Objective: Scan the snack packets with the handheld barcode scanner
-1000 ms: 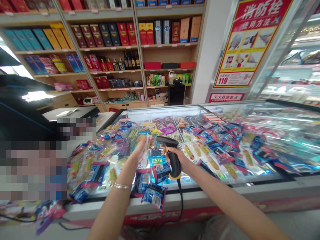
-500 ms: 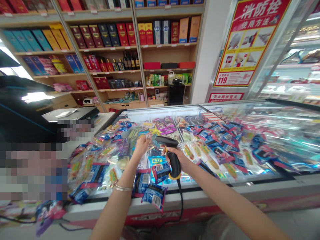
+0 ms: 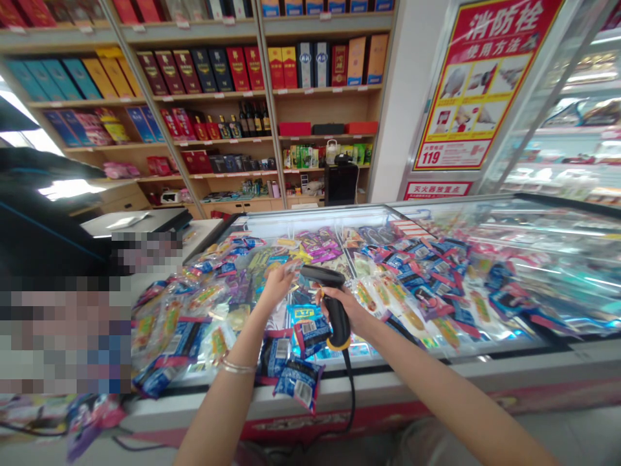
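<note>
Shelves (image 3: 330, 109) with boxed goods stand at far left and center. Near left, blue-and-pink packets (image 3: 183, 341) and clear food packs (image 3: 145, 327) lie on the glass top of a freezer (image 3: 436, 378). Left hand (image 3: 279, 285), silver bangle (image 3: 237, 367) on wrist, is over the middle, fingers bunched just beside the front end of a black scanner (image 3: 338, 317); can't tell if it pinches anything. Three blue packets (image 3: 297, 382) sit near, between the arms. Scanner is at center, head toward left, cable (image 3: 352, 388) hanging down the near side. Right hand (image 3: 352, 309) grips its handle, fingers wrapped round. Right of that: long clear packs (image 3: 383, 291), then a packet heap (image 3: 436, 268). Far right, red poster (image 3: 490, 84).
</note>
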Motion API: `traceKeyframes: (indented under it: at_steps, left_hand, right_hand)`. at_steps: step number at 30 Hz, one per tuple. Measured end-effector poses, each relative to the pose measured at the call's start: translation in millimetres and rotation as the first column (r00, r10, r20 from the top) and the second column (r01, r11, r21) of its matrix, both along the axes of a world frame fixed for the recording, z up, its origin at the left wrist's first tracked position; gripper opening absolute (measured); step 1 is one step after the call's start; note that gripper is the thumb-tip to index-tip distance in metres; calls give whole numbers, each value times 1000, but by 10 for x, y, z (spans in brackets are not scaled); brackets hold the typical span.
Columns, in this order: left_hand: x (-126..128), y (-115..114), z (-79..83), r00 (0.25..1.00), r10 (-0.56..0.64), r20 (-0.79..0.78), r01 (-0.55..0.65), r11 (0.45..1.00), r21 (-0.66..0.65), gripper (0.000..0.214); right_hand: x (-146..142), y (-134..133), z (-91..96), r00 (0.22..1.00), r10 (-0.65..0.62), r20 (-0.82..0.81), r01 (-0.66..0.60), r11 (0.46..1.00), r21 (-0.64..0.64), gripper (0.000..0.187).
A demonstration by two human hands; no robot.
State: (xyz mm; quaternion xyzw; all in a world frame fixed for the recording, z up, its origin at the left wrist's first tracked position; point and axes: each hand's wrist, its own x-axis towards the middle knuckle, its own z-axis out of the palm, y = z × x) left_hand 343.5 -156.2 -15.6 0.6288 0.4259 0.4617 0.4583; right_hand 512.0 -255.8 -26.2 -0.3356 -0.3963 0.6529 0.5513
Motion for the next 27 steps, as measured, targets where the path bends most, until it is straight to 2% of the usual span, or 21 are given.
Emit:
traceKeyframes:
  at_steps: [4,7,9,11,13,17,19,21,24,27]
  left_hand:
    - [-14,-11,17,999,11,-50,-11,1000,-1,26]
    - [-58,57,-88,989,21,-146,-12,998,58,19]
    - [-87,113,-165,988,3,-154,7,998,61,13]
    - [-102,146,-200,994,-48,-102,48,999,1,17]
    - [-96,137,-163,995,-103,-1,103,993,-65,27]
    - [43,3,101,959,-136,249,165,981,-98,40]
    - [223,-89,264,936,-123,331,166,981,-105,42]
    - [496,-183,402,933,-97,347,155,978,-143,39]
    - [1055,-345,539,949,-24,313,104,964,-244,35]
    - [1709,-540,588,906,44,420,113,933,-341,44]
  right_hand:
    - [12,15,-38,1000,12,-17,-12,1000,11,35]
    - [13,20,-49,999,33,-31,-32,999,25,34]
    - [10,29,-38,998,52,-46,-51,998,29,32]
    - [24,44,2,996,51,-76,-50,999,19,30]
    - [84,53,80,993,26,-113,-28,999,-17,28]
    - [431,-32,312,973,-94,-209,85,995,-52,24]
    - [718,-151,409,958,-154,-241,146,988,-52,25]
    - [1048,-315,458,947,-210,-242,199,978,-69,26]
    - [1557,-597,442,888,-365,-280,366,929,-52,23]
    - [2028,-858,351,869,-402,-289,404,913,-57,28]
